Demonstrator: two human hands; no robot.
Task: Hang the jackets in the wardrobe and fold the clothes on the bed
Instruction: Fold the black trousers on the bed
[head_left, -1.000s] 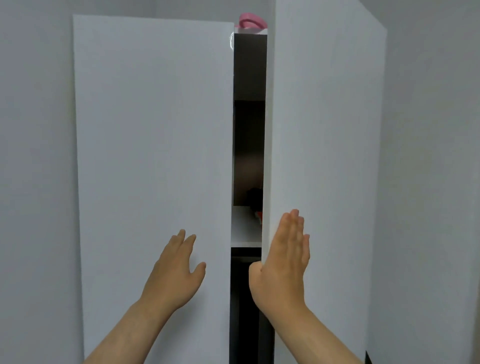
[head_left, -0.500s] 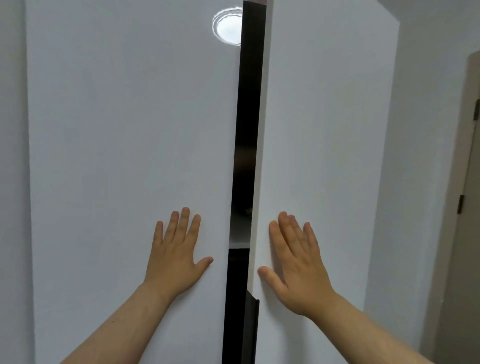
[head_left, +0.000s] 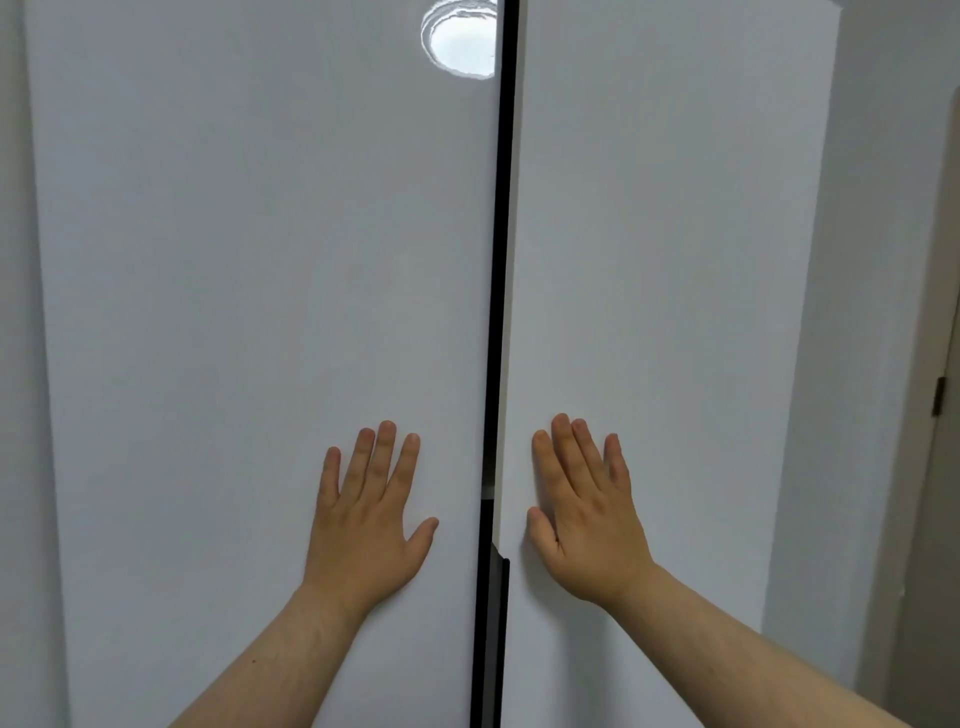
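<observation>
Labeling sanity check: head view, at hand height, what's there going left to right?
Left hand flat on the left wardrobe door → dark gap between the doors → right hand flat on the right wardrobe door → grey wall → door frame.

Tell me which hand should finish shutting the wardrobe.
Right, probably. The right hand lies flat on the right door, whose white inner edge shows beside the dark gap, so that door looks ajar. The left hand lies flat on the left door, which looks closer to shut.
</observation>
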